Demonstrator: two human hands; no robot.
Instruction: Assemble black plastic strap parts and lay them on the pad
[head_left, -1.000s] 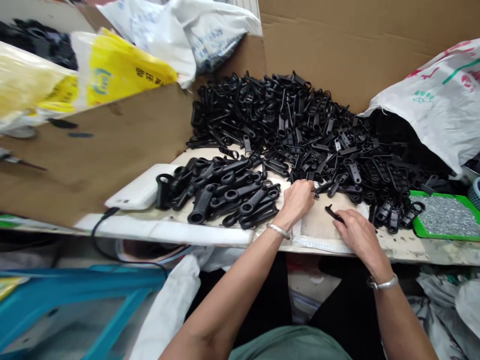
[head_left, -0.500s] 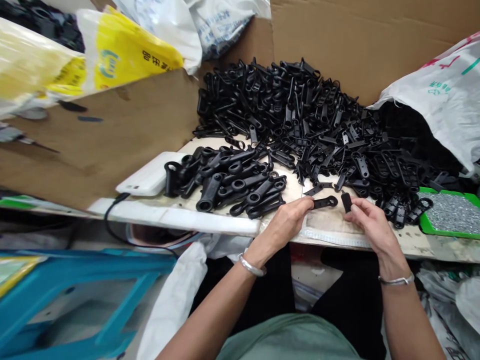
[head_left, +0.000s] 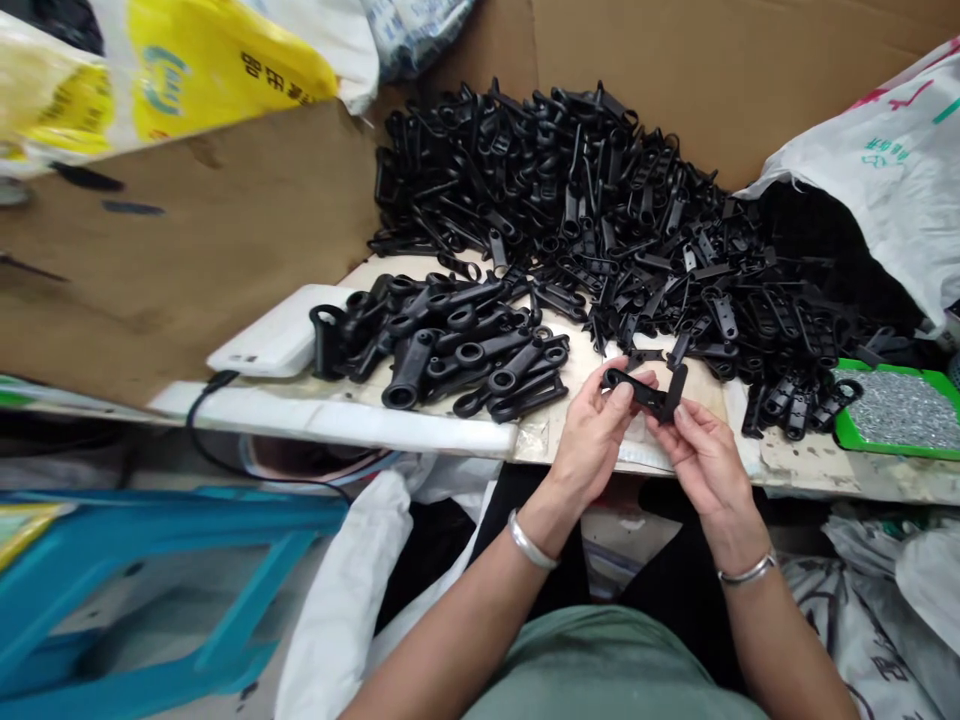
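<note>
My left hand (head_left: 596, 430) grips a black plastic handle piece with a ring end (head_left: 630, 388), held just above the front of the worktop. In my right hand (head_left: 701, 445) a flat black strip-like piece (head_left: 676, 392) is pinched, standing nearly upright. The two pieces meet at the handle's right end; whether they are joined I cannot tell. To the left lies a small heap of black ring-ended handles (head_left: 480, 350). Behind my hands rises a large pile of loose black plastic parts (head_left: 555, 190).
A green tray of small silvery pieces (head_left: 900, 405) stands at the right. At the left is a white box with a black cable (head_left: 270, 335). Cardboard walls (head_left: 675, 60) enclose the pile, and a white sack (head_left: 877, 180) spills black parts. A blue stool (head_left: 150, 560) stands lower left.
My hands have come together, bringing the handle and the flat strip into contact. The handle has turned so its ring end lies at my left fingers. The view has shifted slightly.
</note>
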